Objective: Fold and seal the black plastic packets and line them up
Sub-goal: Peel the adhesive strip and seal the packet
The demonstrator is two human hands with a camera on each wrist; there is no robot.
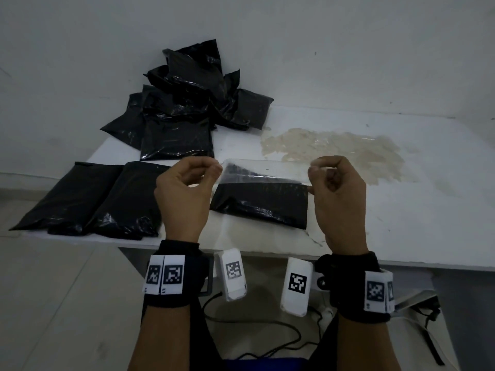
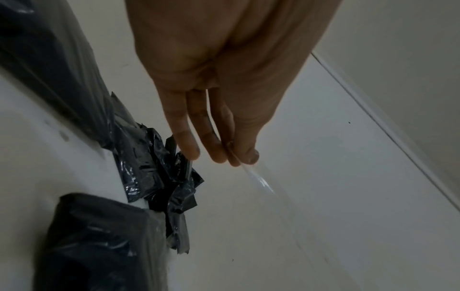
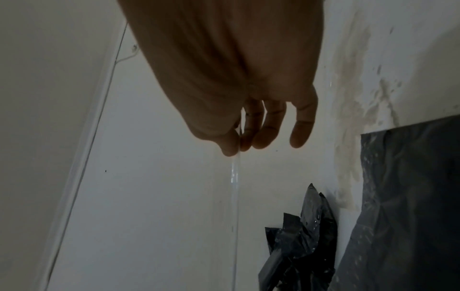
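Left hand [image 1: 184, 188]: fingers pinch one end of a clear tape strip [image 1: 263, 171].
Right hand [image 1: 336, 194]: fingers pinch the other end.
Strip: stretched left-right above the packet [image 1: 261, 203].
Packet: on the desk [image 1: 401, 210], long axis left-right.
Sealed packets [image 1: 88, 199]: side by side, left.

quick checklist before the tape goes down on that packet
1. Left hand pinches one end of the clear tape strip: ok.
2. Right hand pinches the other end: ok.
3. Strip stretched flat between the hands: ok.
4. Strip held over the far edge of the black packet: ok.
5. Packet's flap folded shut under the strip: cannot tell.
6. Room beside the two lined-up packets on the white table: ok.
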